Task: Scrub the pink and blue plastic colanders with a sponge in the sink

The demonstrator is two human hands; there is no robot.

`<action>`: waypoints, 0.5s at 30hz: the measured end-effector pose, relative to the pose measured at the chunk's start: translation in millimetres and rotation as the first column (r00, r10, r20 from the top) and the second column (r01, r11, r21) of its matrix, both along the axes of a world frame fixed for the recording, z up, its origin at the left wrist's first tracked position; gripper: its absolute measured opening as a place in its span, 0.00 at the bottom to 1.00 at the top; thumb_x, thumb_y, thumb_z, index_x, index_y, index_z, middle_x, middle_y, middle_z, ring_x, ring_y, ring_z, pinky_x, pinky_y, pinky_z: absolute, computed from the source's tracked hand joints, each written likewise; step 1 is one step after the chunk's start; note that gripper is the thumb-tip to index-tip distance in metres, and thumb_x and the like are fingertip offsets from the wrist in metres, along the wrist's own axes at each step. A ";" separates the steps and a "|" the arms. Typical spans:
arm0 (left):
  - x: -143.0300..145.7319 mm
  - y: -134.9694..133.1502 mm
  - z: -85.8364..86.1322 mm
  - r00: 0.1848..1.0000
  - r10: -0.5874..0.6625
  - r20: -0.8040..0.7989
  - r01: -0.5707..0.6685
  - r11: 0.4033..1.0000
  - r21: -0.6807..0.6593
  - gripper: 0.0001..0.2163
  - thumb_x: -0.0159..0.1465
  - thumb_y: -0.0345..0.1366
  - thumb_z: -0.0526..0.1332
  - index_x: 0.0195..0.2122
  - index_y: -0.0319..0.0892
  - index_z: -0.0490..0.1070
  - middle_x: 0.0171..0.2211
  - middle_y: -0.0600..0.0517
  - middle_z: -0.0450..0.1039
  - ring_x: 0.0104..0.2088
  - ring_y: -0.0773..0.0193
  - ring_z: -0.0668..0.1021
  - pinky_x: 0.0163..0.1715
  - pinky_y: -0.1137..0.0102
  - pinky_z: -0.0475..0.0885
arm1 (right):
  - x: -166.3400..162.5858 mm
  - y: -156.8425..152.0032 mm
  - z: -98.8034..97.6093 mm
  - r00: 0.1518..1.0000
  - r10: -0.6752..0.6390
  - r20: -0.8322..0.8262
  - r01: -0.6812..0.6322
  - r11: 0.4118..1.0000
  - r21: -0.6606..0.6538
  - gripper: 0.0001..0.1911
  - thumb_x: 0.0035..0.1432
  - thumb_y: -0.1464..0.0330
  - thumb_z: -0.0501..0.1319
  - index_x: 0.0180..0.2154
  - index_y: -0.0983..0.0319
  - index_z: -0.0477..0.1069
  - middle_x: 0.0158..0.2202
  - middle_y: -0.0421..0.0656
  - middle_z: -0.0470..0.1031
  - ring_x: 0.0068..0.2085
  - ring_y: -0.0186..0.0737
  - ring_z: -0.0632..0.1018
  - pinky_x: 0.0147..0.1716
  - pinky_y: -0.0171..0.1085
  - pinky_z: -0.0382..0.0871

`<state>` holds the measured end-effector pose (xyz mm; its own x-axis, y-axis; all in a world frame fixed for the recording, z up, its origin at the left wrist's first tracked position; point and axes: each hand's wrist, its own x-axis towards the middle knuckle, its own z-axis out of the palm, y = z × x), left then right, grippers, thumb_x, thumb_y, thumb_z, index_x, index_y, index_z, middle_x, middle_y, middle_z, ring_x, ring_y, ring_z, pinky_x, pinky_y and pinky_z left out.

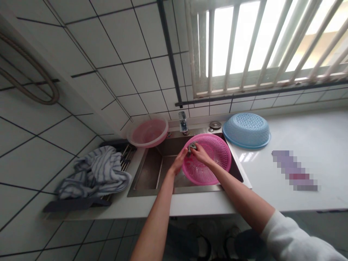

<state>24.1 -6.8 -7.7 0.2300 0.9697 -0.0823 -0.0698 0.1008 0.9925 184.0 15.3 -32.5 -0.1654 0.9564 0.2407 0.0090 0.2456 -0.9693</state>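
Note:
A pink plastic colander (224,172) with perforated walls sits in the right part of the steel sink. My left hand (179,162) is at its left rim, fingers pressed together and seemingly gripping the edge; the fingertips are partly hidden. Over the colander's upper left part, my right hand (201,154) is closed around a small crumpled grey-green cloth (191,147). The cloth lies against the inner wall near the rim, right beside my left fingertips. Just behind the colander stands the faucet (183,122).
The steel sink (148,174) has its left part exposed. A translucent pink basin (148,132) rests at its back left corner. An upturned blue basket (247,130) stands on the right counter (258,181). A striped towel (98,172) covers a rack at left. A drain stopper (215,125) lies behind.

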 end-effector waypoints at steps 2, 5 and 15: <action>-1.6 0.5 -0.8 1.000 0.007 -0.014 -0.007 1.000 0.006 0.35 0.60 0.66 0.64 0.57 0.45 0.77 0.59 0.43 0.78 0.63 0.47 0.75 0.65 0.55 0.65 | 0.4 -1.5 -0.6 0.999 0.033 0.027 -0.033 0.999 -0.017 0.11 0.60 0.61 0.60 0.40 0.61 0.70 0.37 0.43 0.75 0.37 0.39 0.73 0.38 0.36 0.68; -5.9 2.4 -1.2 0.994 0.065 -0.090 -0.063 0.998 0.020 0.36 0.61 0.67 0.62 0.59 0.43 0.76 0.60 0.42 0.77 0.63 0.45 0.75 0.67 0.53 0.63 | -4.6 -7.9 -5.1 0.890 0.427 0.159 -0.417 0.904 -0.092 0.08 0.57 0.64 0.63 0.36 0.62 0.71 0.32 0.41 0.75 0.32 0.38 0.73 0.34 0.35 0.67; -2.1 3.3 -3.8 0.997 0.035 -0.072 -0.030 0.997 0.066 0.35 0.61 0.66 0.62 0.59 0.44 0.76 0.63 0.43 0.74 0.66 0.46 0.72 0.68 0.53 0.61 | -2.6 -6.3 4.0 0.990 0.131 0.061 -0.130 0.991 -0.008 0.10 0.59 0.61 0.61 0.38 0.62 0.70 0.35 0.42 0.75 0.33 0.37 0.72 0.33 0.35 0.66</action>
<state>22.0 -3.5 -11.5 0.1943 0.9804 -0.0340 0.0009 0.0345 0.9994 181.4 9.0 -28.5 -0.3032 0.9266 0.2226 0.0366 0.2448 -0.9689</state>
